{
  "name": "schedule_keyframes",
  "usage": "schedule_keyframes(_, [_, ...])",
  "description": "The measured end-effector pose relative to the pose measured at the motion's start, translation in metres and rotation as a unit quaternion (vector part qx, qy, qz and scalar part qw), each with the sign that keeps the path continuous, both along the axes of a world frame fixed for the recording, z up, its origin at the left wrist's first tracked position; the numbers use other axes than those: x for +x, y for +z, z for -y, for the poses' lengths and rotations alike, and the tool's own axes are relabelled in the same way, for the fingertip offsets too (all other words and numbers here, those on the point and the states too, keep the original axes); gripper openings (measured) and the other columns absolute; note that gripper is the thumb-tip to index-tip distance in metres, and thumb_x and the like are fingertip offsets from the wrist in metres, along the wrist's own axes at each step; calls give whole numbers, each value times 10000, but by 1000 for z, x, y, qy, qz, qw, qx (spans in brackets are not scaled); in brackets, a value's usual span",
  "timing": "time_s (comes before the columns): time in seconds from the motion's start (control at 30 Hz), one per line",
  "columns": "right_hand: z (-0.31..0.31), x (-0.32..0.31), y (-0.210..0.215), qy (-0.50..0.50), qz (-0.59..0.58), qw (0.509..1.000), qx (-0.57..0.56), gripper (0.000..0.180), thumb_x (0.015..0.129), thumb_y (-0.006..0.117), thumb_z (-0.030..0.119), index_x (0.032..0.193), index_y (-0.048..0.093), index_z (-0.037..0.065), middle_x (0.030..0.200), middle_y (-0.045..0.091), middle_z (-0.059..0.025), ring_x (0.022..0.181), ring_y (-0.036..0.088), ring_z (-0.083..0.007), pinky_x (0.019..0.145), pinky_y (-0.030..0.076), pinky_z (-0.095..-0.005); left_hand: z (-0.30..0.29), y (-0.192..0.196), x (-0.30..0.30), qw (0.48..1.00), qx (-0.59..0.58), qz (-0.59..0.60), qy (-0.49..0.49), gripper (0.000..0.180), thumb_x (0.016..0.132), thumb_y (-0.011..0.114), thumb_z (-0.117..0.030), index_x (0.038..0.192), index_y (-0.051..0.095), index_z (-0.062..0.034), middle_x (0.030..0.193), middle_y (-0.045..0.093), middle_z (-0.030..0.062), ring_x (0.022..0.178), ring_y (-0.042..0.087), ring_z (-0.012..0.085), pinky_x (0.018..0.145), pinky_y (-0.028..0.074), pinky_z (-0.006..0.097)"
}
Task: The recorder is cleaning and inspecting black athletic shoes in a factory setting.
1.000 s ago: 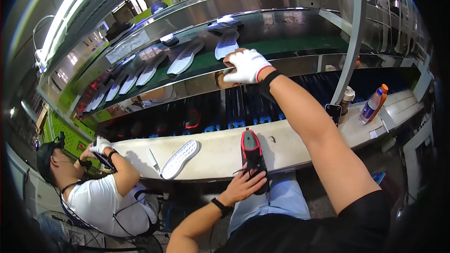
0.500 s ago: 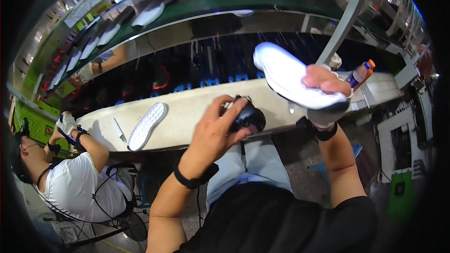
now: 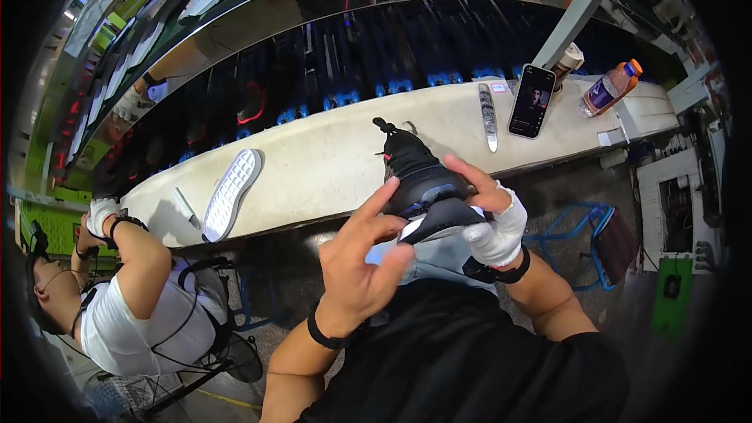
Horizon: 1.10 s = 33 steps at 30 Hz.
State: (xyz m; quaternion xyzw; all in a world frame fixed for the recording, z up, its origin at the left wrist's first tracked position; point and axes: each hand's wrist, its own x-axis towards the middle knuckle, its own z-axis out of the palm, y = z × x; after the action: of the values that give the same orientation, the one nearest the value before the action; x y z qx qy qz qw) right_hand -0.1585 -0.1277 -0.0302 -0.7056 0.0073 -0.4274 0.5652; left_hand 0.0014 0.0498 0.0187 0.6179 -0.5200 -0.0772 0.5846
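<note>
Long cream tabletop beside dark, blue-fitted conveyor. Above tabletop's near edge: red-accented black fabric shoe upper, dark-and-white shoe sole close against it. Left grip, bare, clamped on left side of both; right grip, partly white-gloved, clamped on opposite side. Rightward on tabletop: grey-patterned blade-like tool, lit smartphone, purple-labelled bottle. Leftward: white grid-textured outsole, slim pale tool. Farther left: seated, white-shirted co-worker.

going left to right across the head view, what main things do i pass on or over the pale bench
Slim white tool, white shoe sole, black shoe, mottled-handled tool, phone, purple-labelled bottle
</note>
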Motion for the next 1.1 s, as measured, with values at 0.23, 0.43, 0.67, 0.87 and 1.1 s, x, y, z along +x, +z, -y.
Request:
schedule_keyframes(0.23, [-7, -6, -11, -5, 0, 999, -36, 395, 980, 862, 328, 1132, 601, 75, 1514, 592, -384, 1269, 724, -419, 1008, 590, -444, 0, -1, 0, 988, 4, 147, 39, 387, 876, 939, -287, 962, 695, 1, 1306, 757, 283, 712, 764, 250, 562, 568, 294])
schedule_keyframes(0.43, [-8, -8, -11, -21, -4, 997, -75, 405, 951, 892, 290, 1093, 565, 98, 1491, 614, -380, 1196, 762, -406, 940, 622, -432, 0, -4, 2, 989, -12, 147, 21, 408, 884, 937, -283, 933, 651, 4, 1245, 770, 298, 657, 739, 237, 542, 555, 290])
schedule_keyframes(0.67, [-5, -2, -6, -34, -33, 993, -111, 454, 893, 940, 250, 1044, 545, 86, 1404, 683, -359, 1046, 810, -394, 882, 639, -412, -3, -9, 7, 995, -8, 99, 30, 405, 880, 940, -267, 926, 635, -4, 1208, 787, 297, 756, 797, 294, 626, 608, 316])
schedule_keyframes(0.87, [-4, 17, -8, -87, -22, 980, -180, 497, 773, 1001, 246, 812, 541, 62, 1341, 739, -293, 877, 824, -356, 714, 654, -376, -5, -15, 14, 997, -18, 66, 20, 393, 885, 932, -238, 918, 612, -12, 1205, 796, 283, 887, 830, 323, 727, 636, 320])
schedule_keyframes(1.1, [-15, 40, 6, -111, -42, 969, -218, 675, 860, 927, 345, 617, 347, 99, 1300, 774, -217, 521, 666, -261, 485, 540, -351, -17, 64, 48, 950, 189, 248, -18, 783, 803, 951, -417, 1351, 647, 52, 1084, 794, 205, 895, 783, 346, 815, 628, 412])
